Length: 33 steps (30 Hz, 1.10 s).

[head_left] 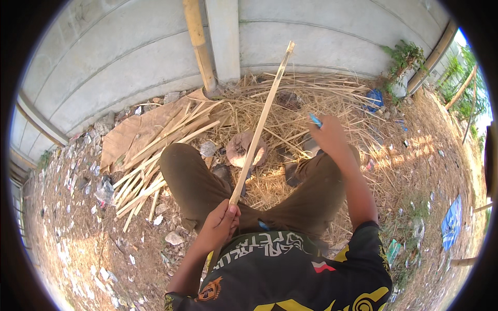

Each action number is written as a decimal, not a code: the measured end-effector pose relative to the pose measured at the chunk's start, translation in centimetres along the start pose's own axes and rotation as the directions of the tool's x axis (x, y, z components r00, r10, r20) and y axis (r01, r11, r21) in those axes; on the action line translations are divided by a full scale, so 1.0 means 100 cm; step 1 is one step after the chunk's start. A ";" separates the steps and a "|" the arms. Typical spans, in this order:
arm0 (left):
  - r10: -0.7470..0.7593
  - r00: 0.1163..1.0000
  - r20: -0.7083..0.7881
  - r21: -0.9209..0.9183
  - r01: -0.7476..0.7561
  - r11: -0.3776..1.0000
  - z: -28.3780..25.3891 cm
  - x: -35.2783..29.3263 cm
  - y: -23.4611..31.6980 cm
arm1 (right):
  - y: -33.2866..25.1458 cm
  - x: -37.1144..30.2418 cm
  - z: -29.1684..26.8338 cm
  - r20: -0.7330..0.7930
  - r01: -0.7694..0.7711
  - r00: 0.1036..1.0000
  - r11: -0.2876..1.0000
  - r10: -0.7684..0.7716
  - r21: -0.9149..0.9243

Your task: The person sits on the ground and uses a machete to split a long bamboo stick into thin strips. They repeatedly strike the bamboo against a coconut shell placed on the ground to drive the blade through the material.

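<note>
My left hand (220, 227), low in the middle by my lap, is closed around the lower end of a long pale bamboo strip (263, 118). The strip slants up and away to the right, its split far end in front of the wall. Out to the right, above my right knee, my right hand (330, 136) is closed on a slim blue object (315, 121). Only its blue end shows past the fingers; the rest is hidden, so its kind is unclear. Between my legs lies a round, reddish-brown block (247, 149), partly behind the strip.
A pile of split strips (150, 166) lies left of my knees, partly on a brown sheet (124, 137). Shavings and thin strips (332, 90) cover the ground toward the grey panel wall (290, 41). A bamboo pole (198, 44) leans there. Blue plastic (452, 223) lies far right.
</note>
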<state>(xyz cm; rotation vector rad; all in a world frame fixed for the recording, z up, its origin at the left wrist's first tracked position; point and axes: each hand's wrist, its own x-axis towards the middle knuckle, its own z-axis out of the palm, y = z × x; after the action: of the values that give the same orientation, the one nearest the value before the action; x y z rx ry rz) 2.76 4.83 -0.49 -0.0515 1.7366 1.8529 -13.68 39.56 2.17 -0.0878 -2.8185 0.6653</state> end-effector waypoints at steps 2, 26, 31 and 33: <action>0.012 1.000 -0.016 0.034 -0.011 0.999 0.006 0.006 0.007 | -0.031 -0.023 0.016 -0.152 0.269 0.946 0.955 -0.287 -0.126; 0.345 0.936 -0.063 0.635 -0.229 0.738 0.027 -0.014 0.007 | -0.013 0.099 0.024 -0.169 -0.024 0.984 0.911 -0.050 -0.413; 0.226 0.971 -0.076 0.682 -0.115 0.722 0.002 -0.042 -0.016 | 0.026 0.137 -0.019 -0.159 -0.228 0.970 0.905 0.181 -0.360; 0.193 0.978 -0.079 0.690 -0.087 0.719 -0.002 -0.045 -0.014 | 0.029 0.139 -0.014 -0.247 -0.229 0.957 0.916 0.151 -0.328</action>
<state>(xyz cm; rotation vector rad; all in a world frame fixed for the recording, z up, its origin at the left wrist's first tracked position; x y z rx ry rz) 6.94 2.84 0.10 0.2536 2.4922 1.2007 -26.77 44.35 5.15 -0.4774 -2.7006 0.1593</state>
